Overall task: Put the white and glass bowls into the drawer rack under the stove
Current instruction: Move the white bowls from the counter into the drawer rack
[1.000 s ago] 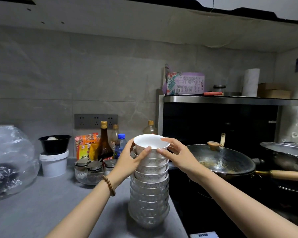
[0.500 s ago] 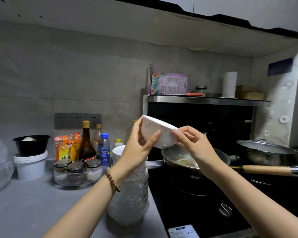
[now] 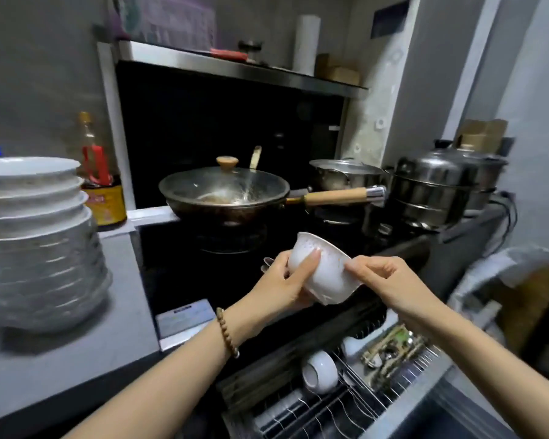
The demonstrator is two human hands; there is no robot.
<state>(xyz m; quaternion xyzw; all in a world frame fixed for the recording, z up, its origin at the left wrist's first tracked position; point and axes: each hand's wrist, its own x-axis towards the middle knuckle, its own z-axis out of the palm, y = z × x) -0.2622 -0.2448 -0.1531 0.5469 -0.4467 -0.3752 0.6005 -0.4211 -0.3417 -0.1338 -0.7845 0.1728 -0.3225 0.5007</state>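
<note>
Both hands were on one white bowl [image 3: 322,274], tipped on its side over the stove edge: left hand [image 3: 282,288] cupping it from below, right hand [image 3: 377,278] pinching the rim. Looked like the carry step, I'd say. The open drawer rack [image 3: 346,403] sat right below the hands with a bowl [image 3: 319,370] already in it; the stack [image 3: 35,242] waited far left. Next it probably needed lowering between the wires. Labels were too blurry to read.
</note>
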